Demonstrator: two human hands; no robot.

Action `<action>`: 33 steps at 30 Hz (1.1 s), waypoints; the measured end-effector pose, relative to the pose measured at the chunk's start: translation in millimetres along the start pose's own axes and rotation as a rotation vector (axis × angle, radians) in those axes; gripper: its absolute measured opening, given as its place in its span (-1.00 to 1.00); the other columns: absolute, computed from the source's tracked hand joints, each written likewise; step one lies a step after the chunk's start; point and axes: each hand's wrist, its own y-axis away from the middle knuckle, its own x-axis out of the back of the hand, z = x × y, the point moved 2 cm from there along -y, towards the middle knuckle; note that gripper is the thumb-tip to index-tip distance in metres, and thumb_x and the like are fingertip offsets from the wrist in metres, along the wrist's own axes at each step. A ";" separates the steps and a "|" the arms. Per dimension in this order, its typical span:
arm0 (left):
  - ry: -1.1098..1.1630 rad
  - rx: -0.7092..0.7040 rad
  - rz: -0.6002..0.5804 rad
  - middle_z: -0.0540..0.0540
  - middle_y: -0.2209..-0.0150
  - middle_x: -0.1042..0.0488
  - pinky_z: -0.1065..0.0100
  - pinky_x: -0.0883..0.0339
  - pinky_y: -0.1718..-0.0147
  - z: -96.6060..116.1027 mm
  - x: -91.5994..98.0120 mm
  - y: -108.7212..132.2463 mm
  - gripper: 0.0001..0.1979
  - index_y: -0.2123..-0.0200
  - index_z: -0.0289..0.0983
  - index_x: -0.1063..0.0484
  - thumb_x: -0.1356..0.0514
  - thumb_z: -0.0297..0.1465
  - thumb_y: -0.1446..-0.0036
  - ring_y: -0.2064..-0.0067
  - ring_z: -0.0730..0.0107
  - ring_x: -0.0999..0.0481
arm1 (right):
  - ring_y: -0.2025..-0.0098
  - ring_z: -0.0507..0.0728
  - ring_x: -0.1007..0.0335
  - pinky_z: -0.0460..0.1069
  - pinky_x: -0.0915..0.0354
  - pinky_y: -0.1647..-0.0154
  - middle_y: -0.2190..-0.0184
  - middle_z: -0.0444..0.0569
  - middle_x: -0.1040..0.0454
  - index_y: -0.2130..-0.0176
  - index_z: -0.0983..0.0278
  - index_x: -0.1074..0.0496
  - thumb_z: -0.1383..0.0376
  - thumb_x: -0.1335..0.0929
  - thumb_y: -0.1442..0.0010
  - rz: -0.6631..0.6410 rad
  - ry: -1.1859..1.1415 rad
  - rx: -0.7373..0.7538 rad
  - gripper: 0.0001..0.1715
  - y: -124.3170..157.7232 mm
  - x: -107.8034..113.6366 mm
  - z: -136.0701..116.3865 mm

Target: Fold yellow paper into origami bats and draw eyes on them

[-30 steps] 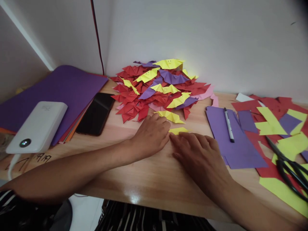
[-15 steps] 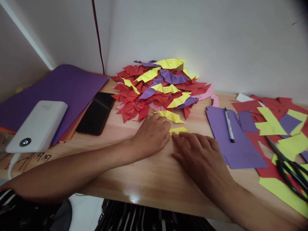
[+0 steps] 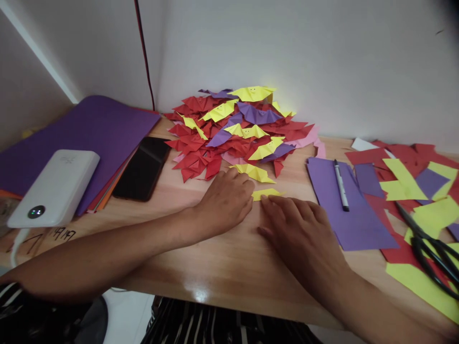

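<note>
A small folded yellow paper piece [image 3: 267, 193] lies on the wooden desk [image 3: 222, 267] between my hands. My left hand [image 3: 224, 200] rests knuckles up with its fingers curled, pressing on the piece's left end. My right hand [image 3: 297, 229] lies palm down, fingers stretched forward, with the fingertips on the piece's right side. Behind them sits a heap of folded paper bats [image 3: 236, 129] in red, yellow and purple, some with drawn faces.
A black phone [image 3: 143, 167], a white power bank [image 3: 53, 188] and a stack of purple paper sheets [image 3: 82, 134] lie left. Right are a purple sheet [image 3: 344, 205] with a pen [image 3: 340, 184], coloured paper scraps [image 3: 412, 181] and black scissors [image 3: 430, 248]. A wall stands behind.
My right hand's fingertips have slid slightly rightward along the yellow piece. My left hand stays put.
</note>
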 end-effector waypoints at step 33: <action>-0.201 -0.083 0.127 -0.13 0.27 -0.41 0.19 -0.18 0.24 0.7 -10.6 4.9 -0.87 0.32 -0.31 -0.33 -0.02 -0.49 -0.25 0.19 0.19 -0.33 | 0.15 0.19 -0.32 0.09 -0.16 0.16 0.17 0.01 -0.45 0.08 0.20 -0.47 0.28 -0.26 -0.30 0.134 -0.339 -0.084 -0.75 -7.5 -19.0 31.7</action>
